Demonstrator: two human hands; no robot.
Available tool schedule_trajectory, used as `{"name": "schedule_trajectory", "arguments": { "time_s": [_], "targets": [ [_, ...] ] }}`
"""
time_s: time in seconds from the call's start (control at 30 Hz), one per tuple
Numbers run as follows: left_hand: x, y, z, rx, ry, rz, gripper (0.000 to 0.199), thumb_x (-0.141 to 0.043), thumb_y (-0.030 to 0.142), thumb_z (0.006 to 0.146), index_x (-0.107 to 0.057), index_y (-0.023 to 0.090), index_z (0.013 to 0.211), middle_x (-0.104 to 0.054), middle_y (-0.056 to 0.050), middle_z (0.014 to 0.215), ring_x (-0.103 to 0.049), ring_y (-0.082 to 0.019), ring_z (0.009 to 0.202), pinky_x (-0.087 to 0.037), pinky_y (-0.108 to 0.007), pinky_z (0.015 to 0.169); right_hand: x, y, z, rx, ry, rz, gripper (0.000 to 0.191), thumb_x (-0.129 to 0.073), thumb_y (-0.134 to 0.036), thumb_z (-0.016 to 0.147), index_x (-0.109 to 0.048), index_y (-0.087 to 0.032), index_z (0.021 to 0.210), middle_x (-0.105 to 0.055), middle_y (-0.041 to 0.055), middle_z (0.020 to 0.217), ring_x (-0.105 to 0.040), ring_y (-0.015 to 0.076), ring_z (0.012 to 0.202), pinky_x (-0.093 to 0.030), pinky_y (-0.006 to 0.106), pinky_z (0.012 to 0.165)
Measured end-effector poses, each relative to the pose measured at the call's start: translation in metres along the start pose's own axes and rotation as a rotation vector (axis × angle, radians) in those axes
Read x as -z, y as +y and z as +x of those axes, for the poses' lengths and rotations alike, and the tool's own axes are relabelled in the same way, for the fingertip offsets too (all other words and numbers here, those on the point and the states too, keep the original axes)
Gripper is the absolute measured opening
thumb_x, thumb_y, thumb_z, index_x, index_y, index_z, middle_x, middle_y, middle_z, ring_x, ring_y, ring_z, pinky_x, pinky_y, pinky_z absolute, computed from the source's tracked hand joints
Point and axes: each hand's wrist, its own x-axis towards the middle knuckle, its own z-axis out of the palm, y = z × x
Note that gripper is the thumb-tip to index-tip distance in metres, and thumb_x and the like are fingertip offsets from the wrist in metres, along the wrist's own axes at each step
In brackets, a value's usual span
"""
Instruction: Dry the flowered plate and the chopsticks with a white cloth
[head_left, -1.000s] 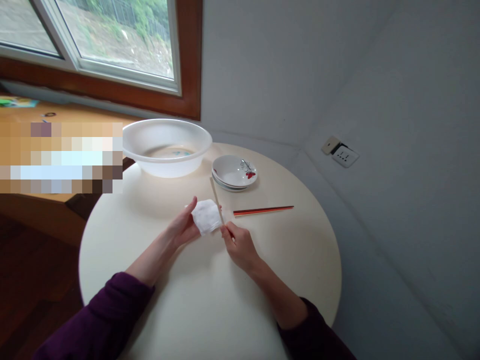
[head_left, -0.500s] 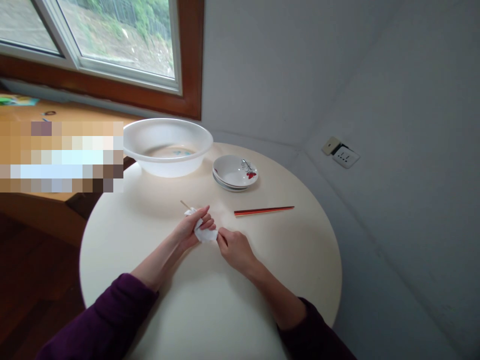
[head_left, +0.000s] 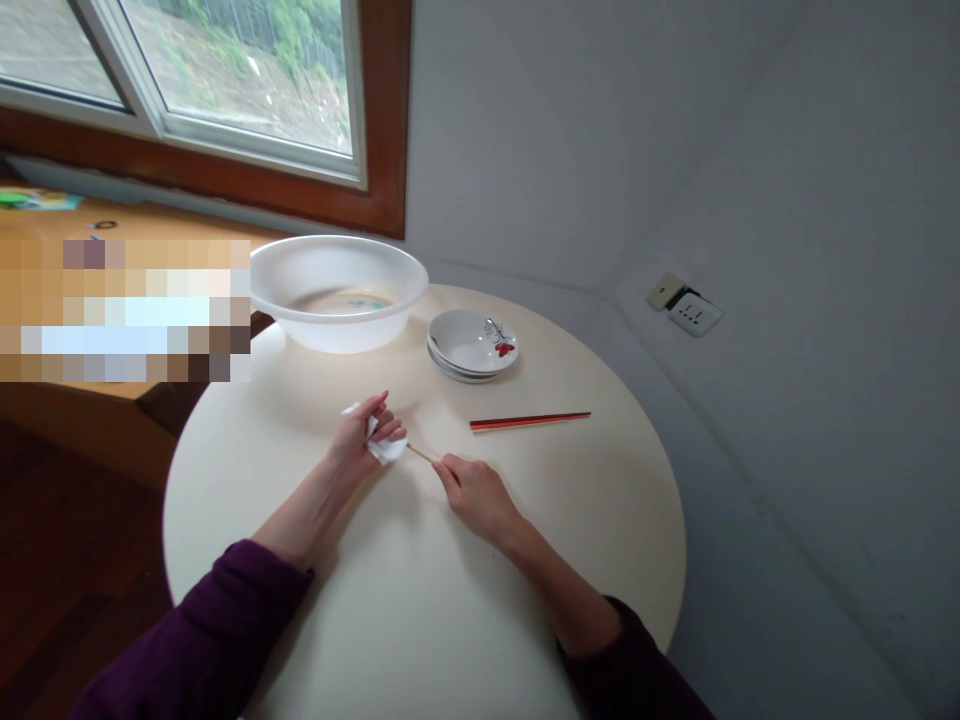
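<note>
My left hand has its fingers curled around a crumpled white tissue, which pokes out on both sides of the fist. A thin, light wooden chopstick is pinched in my right hand. Its free tip points left, right beside the tissue; whether the two touch I cannot tell. The rest of the chopstick is hidden by my right hand. Beyond that hand, several chopsticks in dark and red tones lie side by side on the round cream table.
Behind my hands stand a large translucent white basin and a small stack of white bowls with a red flower pattern. A wooden desk adjoins at the left below the window. The wall with a socket bounds the right side.
My left hand has moved left with the tissue, away from my right hand. The chopstick that stuck out beyond my left fist has come out of the tissue and now shows between the hands.
</note>
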Motion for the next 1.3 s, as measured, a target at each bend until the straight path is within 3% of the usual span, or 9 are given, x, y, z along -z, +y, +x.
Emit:
{"name": "schedule_trajectory", "arguments": {
  "time_s": [0.23,0.37,0.63,0.93,1.1,1.3],
  "targets": [
    [0.003,0.004,0.004,-0.045,0.068,0.078,0.041,-0.06,0.016,0.071,-0.026,0.019,0.048,-0.022,0.011,0.032,-0.022,-0.003,0.029,-0.025,-0.018,0.036,0.001,0.0,0.0,-0.006,-0.011,-0.01,0.029,-0.04,-0.029,0.093,-0.058,-0.02,0.073,-0.064,0.0013,0.067,-0.053,0.0114,0.058,-0.025,0.022,0.054],
    [0.003,0.004,0.004,-0.132,0.117,0.196,0.036,-0.062,0.018,0.069,-0.031,0.019,0.05,-0.023,0.012,0.034,-0.024,-0.003,0.03,-0.031,-0.019,0.039,0.001,0.001,-0.001,0.005,-0.003,-0.009,0.029,-0.04,-0.029,0.093,-0.058,-0.02,0.072,-0.063,0.0008,0.066,-0.052,0.0112,0.057,-0.024,0.023,0.053],
    [-0.004,0.007,-0.003,-0.35,0.184,0.531,0.032,-0.062,0.021,0.067,-0.04,0.019,0.045,-0.035,0.007,0.036,-0.037,-0.006,0.033,-0.038,-0.022,0.044,0.002,0.0,-0.001,0.003,-0.02,0.003,0.029,-0.039,-0.029,0.093,-0.059,-0.02,0.073,-0.062,0.0,0.064,-0.05,0.0112,0.054,-0.023,0.023,0.052],
    [0.009,0.009,0.003,-0.489,0.225,0.835,0.027,-0.056,0.019,0.066,-0.05,0.017,0.04,-0.051,-0.001,0.038,-0.045,-0.01,0.037,-0.035,-0.021,0.042,0.002,0.002,-0.002,0.0,-0.013,0.033,0.029,-0.04,-0.029,0.092,-0.059,-0.02,0.072,-0.061,-0.0003,0.063,-0.049,0.011,0.054,-0.023,0.023,0.051],
    [0.015,0.011,0.005,-0.619,0.242,1.095,0.032,-0.053,0.022,0.067,-0.05,0.016,0.035,-0.044,0.002,0.034,-0.037,-0.007,0.036,-0.028,-0.021,0.041,0.003,0.002,-0.002,-0.005,-0.02,0.037,0.03,-0.04,-0.03,0.092,-0.059,-0.02,0.07,-0.059,-0.0008,0.061,-0.046,0.01,0.052,-0.022,0.023,0.051],
    [0.018,0.011,0.007,-0.619,0.274,1.168,0.032,-0.052,0.025,0.065,-0.046,0.017,0.035,-0.038,0.004,0.034,-0.033,-0.007,0.037,-0.025,-0.022,0.042,0.002,0.004,-0.002,-0.004,-0.01,0.073,0.03,-0.041,-0.03,0.091,-0.056,-0.02,0.067,-0.057,-0.0016,0.059,-0.041,0.0089,0.051,-0.02,0.022,0.051]
  ]
}}
